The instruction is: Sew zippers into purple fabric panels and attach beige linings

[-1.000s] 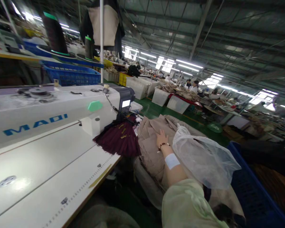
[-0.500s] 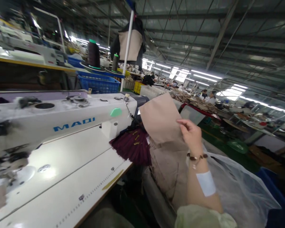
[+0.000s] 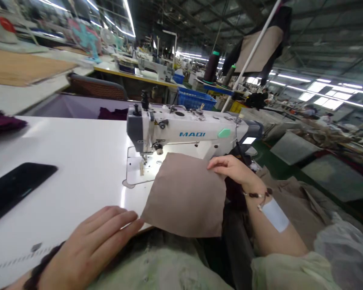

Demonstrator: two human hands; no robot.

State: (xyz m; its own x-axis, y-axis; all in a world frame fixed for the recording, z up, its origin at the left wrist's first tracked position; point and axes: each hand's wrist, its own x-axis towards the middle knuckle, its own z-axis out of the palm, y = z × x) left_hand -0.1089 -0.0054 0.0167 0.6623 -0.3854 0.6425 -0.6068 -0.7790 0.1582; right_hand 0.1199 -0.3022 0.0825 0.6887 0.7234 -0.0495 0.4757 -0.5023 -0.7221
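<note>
A square beige fabric panel [image 3: 186, 195] lies at the near edge of the white bench [image 3: 78, 157]. Its six o'clock edge hangs past the bench rim over the person's lap, and its eleven o'clock corner lies just short of the lit needle plate. The right hand [image 3: 232, 171] holds the panel at its one o'clock corner, the fingers [image 3: 218, 163] closed on the cloth's edge in a pinch. A dark bead bracelet [image 3: 255, 195] circles that wrist, and a white patch [image 3: 275, 215] sits on the forearm below it. The left hand [image 3: 90, 245] rests palm down on the bench at the panel's eight o'clock, with its fingers stretched out flat, gripping nothing. Its fingertips reach the panel's lower corner; whether they touch it I cannot tell. The white sewing machine [image 3: 184, 131] stands at twelve o'clock from the panel. A black phone [image 3: 15, 187] lies flat on the bench at nine o'clock, well apart from both hands. Beyond the machine, at one o'clock, a dark thread cone [image 3: 211, 66] stands above a blue basket [image 3: 196, 98]. A clear plastic bag [image 3: 345, 249] bulges at four o'clock beside the right arm.
</note>
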